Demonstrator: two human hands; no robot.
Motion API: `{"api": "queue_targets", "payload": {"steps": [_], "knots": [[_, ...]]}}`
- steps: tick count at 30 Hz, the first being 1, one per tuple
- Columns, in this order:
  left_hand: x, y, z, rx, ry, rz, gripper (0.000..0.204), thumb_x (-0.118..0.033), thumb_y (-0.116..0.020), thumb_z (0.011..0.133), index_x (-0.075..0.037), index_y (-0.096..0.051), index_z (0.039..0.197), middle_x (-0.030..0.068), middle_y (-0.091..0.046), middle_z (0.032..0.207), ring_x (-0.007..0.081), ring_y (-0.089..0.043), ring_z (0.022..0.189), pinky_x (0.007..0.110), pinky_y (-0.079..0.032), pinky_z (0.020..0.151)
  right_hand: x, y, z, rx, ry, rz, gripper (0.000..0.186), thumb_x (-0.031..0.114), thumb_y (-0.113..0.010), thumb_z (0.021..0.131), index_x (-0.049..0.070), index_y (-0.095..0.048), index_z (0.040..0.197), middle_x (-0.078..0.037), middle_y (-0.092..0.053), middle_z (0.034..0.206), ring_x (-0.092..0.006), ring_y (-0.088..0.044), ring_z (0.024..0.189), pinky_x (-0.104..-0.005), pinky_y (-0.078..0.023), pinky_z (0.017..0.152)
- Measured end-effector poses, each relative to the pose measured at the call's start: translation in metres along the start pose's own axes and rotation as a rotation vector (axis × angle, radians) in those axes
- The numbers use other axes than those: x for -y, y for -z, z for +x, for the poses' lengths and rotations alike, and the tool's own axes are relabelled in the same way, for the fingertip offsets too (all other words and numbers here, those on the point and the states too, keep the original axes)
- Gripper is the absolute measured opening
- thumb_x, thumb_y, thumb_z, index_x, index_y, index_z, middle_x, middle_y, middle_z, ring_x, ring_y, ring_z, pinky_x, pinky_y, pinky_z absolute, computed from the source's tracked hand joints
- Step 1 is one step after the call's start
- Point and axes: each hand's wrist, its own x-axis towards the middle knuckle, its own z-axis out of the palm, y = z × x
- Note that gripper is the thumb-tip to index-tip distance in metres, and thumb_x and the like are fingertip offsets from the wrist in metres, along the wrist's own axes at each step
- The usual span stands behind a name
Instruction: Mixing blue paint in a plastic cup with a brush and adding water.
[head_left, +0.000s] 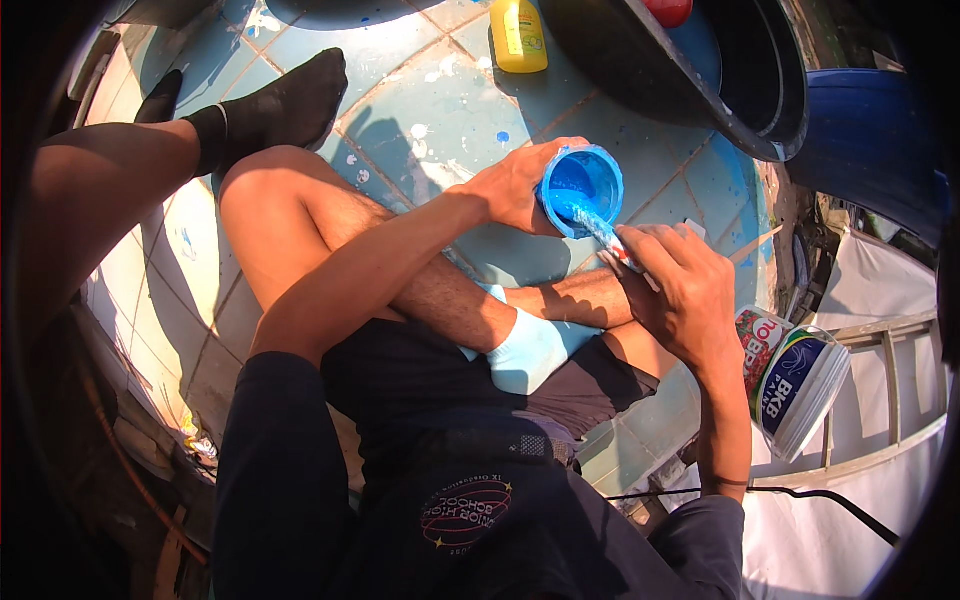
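My left hand [522, 192] is wrapped round the side of a small blue paint cup [614, 170], its open top tilted toward me. Blue paint lies inside, darker at the bottom. Between the closed fingers of my right hand [685, 280] is a slim paint-coated stick [597, 222], light blue along its length and red and white by the fingers. Its far end reaches into the cup; whether that end has bristles, I cannot tell. Both hands hover above my crossed legs, near the light blue sock [540, 350].
A yellow bottle [519, 38] stands beyond the cup, beside a large black tub [650, 70]. White paint buckets [800, 420] lie tilted at the right, near a blue barrel [865, 135]. Another person's black-socked foot [285, 105] rests on the paint-spattered tile floor [400, 100] at the left.
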Motion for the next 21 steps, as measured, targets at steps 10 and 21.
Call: {"api": "queue_targets", "payload": {"steps": [10,21], "knots": [[0.002,-0.002,-0.001,-0.047,-0.116,0.049,0.098,-0.036,-0.095,0.061,-0.007,-0.044,0.139,0.0163,-0.057,0.134,0.0344,-0.064,0.116,0.041,-0.053,0.099,0.011,0.002,-0.005,-0.287,-0.158,-0.060,0.020,0.011,-0.082,0.079,0.003,-0.068,0.092,-0.008,-0.065,0.074,-0.0249,-0.061,0.060,-0.0348,-0.048,0.055],[0.002,-0.001,-0.001,-0.050,-0.070,0.024,0.101,-0.037,-0.095,0.060,-0.005,-0.042,0.140,0.0157,-0.060,0.131,0.0329,-0.065,0.114,0.041,-0.053,0.098,0.013,-0.038,-0.004,-0.186,-0.151,-0.015,0.027,0.005,-0.078,0.080,0.003,-0.068,0.105,-0.010,-0.066,0.084,-0.0271,-0.063,0.074,-0.0364,-0.051,0.064]]}}
